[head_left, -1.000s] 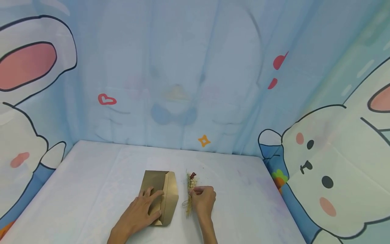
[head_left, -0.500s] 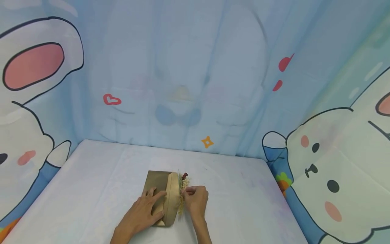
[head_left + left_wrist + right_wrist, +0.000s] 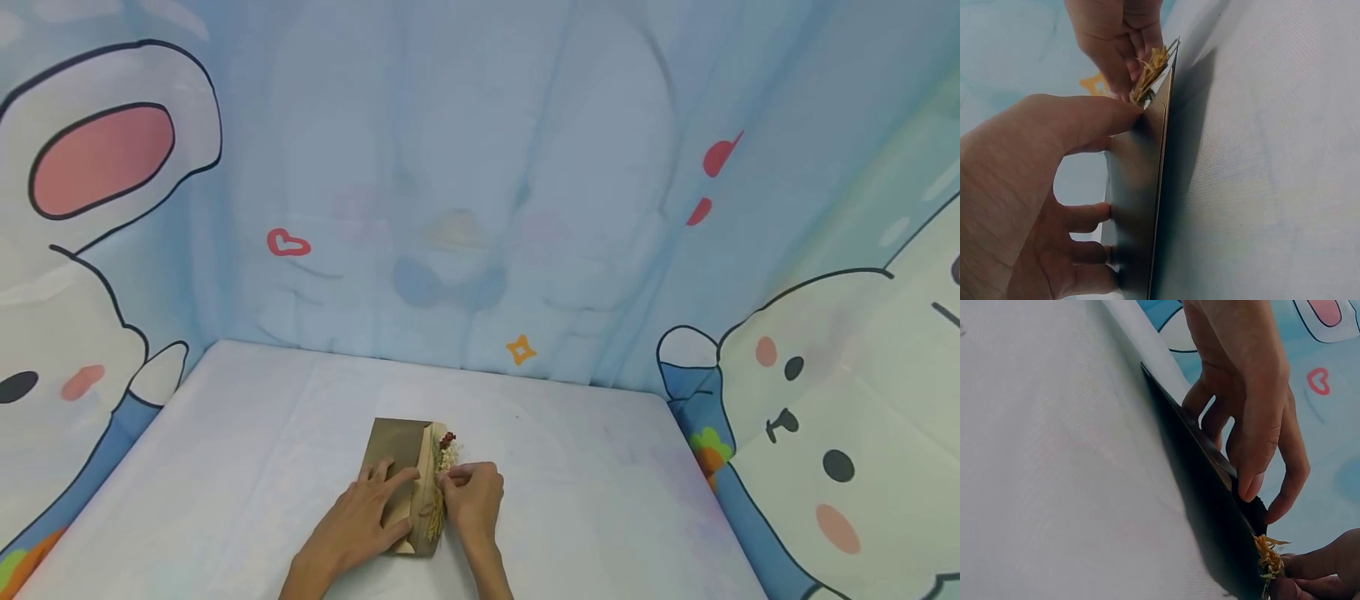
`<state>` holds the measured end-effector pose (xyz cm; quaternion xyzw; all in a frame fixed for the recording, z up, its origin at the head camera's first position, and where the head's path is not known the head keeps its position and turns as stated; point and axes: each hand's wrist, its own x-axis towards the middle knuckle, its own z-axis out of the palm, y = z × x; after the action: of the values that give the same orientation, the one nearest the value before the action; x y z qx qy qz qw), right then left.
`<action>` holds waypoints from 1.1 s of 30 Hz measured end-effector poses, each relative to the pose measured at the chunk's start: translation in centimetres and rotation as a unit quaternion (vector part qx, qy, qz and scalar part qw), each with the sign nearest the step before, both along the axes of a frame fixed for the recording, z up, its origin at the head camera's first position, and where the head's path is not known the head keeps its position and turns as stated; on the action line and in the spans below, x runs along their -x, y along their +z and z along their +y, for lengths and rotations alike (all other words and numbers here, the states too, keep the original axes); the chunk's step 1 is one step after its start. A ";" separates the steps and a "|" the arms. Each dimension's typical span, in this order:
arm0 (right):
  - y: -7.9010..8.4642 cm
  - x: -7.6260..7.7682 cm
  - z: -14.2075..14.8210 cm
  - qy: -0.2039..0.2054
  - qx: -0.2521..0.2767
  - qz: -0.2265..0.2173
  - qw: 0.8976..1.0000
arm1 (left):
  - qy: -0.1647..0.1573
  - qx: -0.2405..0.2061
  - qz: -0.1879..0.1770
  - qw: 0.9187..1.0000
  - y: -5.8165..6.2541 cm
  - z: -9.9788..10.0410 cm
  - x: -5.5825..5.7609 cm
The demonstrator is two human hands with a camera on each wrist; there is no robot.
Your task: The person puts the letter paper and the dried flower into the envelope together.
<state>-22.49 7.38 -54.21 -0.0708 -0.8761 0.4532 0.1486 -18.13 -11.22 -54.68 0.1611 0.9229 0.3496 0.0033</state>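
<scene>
A gold envelope (image 3: pixel 396 442) lies on the white-covered table, its long flap side to the right. My left hand (image 3: pixel 356 521) rests on it with fingers spread, and in the left wrist view the fingertips press on its face. Between thumb and fingers my right hand (image 3: pixel 474 502) pinches a small dried flower bouquet (image 3: pixel 447 454) with a dark red bloom, pale blossoms and straw-coloured stems. The bouquet overlaps the envelope's right part in the head view. Its stem ends (image 3: pixel 1152 70) show close to the envelope's edge in the left wrist view. My right fingers hide part of the stems.
The white table cover (image 3: pixel 585 500) spreads out around the envelope on both sides. A blue curtain (image 3: pixel 465 167) printed with cartoon rabbits hangs behind and beside the table. A tiny dark speck (image 3: pixel 517 417) lies on the cover behind the right hand.
My right hand has carried the bouquet leftward, from beside the envelope to over its right flap side. The left hand stays on the envelope. The head view has shifted slightly.
</scene>
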 end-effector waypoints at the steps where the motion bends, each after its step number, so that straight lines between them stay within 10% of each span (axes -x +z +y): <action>1: -0.1 0.0 0.0 0.001 -0.002 -0.002 1.000 | -0.001 0.000 0.003 1.000 0.0 0.0 0.0; 21: -2.5 1.0 -2.1 0.112 -0.001 0.083 0.990 | 0.008 -0.002 0.018 1.000 -0.4 -0.1 0.1; 33: -1.0 1.2 -1.4 0.183 0.038 -0.007 0.982 | 0.007 0.000 0.016 1.000 -0.1 -0.5 -0.3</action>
<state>-23.69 6.01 -55.18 0.0817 -0.8575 0.5050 0.0545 -17.82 -11.75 -54.76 0.1604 0.9241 0.3467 -0.0137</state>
